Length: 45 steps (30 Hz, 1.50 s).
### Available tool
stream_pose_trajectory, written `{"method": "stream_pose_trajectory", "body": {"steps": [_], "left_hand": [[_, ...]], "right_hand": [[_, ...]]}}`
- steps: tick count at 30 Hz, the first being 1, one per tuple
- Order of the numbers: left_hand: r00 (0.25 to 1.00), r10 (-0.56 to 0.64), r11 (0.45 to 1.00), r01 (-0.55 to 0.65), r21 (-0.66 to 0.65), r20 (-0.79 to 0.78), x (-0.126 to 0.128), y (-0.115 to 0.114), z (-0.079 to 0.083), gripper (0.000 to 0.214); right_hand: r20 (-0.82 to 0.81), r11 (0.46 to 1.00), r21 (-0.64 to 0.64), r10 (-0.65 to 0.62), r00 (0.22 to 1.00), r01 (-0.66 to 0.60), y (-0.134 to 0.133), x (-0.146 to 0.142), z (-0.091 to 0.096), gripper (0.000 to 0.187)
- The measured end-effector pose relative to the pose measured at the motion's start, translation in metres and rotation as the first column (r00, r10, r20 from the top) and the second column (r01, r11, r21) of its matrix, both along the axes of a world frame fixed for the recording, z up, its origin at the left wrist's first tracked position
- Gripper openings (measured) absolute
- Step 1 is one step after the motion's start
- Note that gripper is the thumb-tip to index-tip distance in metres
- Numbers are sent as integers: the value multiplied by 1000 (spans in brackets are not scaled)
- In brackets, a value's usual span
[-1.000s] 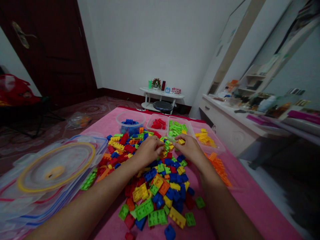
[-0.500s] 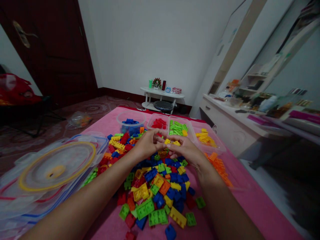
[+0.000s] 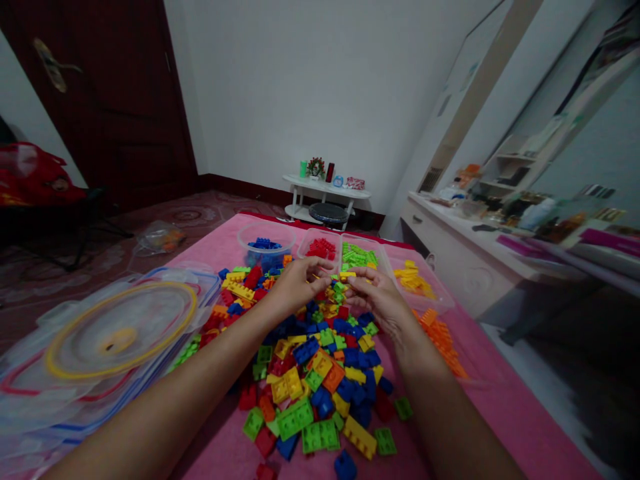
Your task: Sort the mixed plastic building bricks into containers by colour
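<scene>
A yellow toy building brick (image 3: pixel 347 275) is pinched between the thumb and fingers of my right hand (image 3: pixel 380 300), above the far part of the pile. My left hand (image 3: pixel 297 285) hovers just to its left, fingers apart and curved, with no brick clearly visible in it. Under both hands spreads a loose heap of building bricks (image 3: pixel 325 380) in red, blue, green, yellow and orange. Beyond my hands stand clear plastic boxes with sorted bricks: blue bricks (image 3: pixel 265 245), red bricks (image 3: pixel 321 249), green bricks (image 3: pixel 359 255). Yellow bricks (image 3: pixel 414 280) and orange bricks (image 3: pixel 440 340) lie in boxes to the right.
Stacked clear lids (image 3: pixel 120 333) with coloured seals lie at the left of the pink cloth (image 3: pixel 515 420). A white side table (image 3: pixel 325 185) stands by the far wall. On the right is a cluttered white dresser (image 3: pixel 450 233); a brown door (image 3: pixel 100 93) is at the left.
My hands have drawn apart slightly. Of the yellow pieces between them, one now sits at my right fingertips. The whole view has shifted a little.
</scene>
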State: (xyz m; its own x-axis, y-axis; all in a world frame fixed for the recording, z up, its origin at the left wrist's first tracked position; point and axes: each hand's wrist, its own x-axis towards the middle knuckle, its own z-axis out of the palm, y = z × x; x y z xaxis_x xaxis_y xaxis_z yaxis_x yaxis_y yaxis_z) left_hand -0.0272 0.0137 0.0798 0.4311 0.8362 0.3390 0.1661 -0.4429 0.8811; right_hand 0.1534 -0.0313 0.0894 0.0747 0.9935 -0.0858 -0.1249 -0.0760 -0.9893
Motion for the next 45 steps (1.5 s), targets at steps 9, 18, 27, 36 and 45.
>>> {"method": "stream_pose_trajectory", "body": {"steps": [9,18,27,36,45], "left_hand": [[997,60,998,-61,13,48,-4,1,10,20],[992,116,992,-118,34,43,-9,10,4,20],[997,72,997,-72,6,35,-12,16,-2,21],[899,-171,978,204,40,-402,-21,9,1,15],[758,-78,924,298,238,-647,-9,-11,-3,22]], "right_hand": [[69,980,70,-189,980,184,35,30,-9,17],[544,940,243,-336,769,239,57,23,4,53],[754,955,189,6,657,-226,13,-19,-11,21],[930,953,29,85,359,-302,5,-4,-22,28],[967,927,-54,141,212,-371,-17,-14,15,26]]}}
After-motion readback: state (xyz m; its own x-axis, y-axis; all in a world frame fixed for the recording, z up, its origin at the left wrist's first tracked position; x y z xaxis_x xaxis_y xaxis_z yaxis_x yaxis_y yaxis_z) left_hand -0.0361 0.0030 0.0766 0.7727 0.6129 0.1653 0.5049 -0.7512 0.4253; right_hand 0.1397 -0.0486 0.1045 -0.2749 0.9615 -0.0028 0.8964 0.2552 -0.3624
